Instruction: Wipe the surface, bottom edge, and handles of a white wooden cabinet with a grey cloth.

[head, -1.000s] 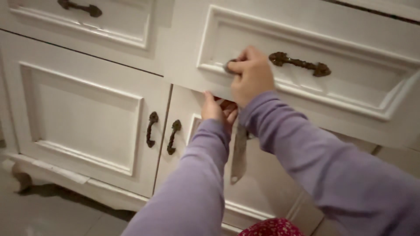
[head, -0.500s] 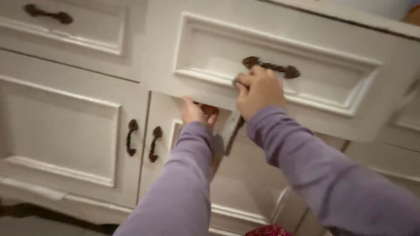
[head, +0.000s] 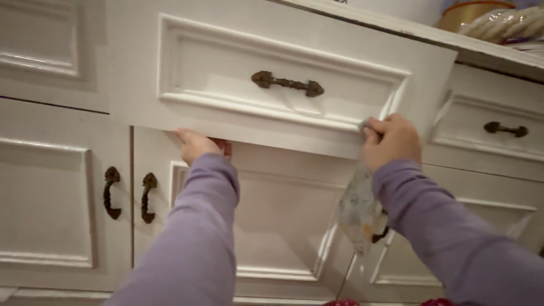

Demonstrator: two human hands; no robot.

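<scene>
Left hand (head: 195, 144) curls under the bottom edge of the white drawer front (head: 226, 62), fingers hidden beneath it, so how far it is closed cannot be told. Right hand (head: 392, 140) is closed on a pale patterned cloth (head: 358, 212), pressing its upper end against the lower right part of the drawer front; the rest of the cloth hangs straight down, long axis vertical, in front of the cabinet doors. Both sleeves (head: 192, 238) are lilac.

The drawer front stands out from the cabinet face, its long axis running left to right and dipping slightly to the right; its dark metal handle (head: 288, 84) lies along the same axis, untouched. Its right edge sits near a neighbouring drawer (head: 493, 107) with its own small handle (head: 505, 129). Below, open space lies between the drawer's bottom edge and the panelled doors (head: 51, 209), whose two upright dark handles (head: 129, 194) sit just beside each other, left of the left arm. Above right, the surface (head: 408, 28) carries a golden container (head: 470, 12), partly cut off.
</scene>
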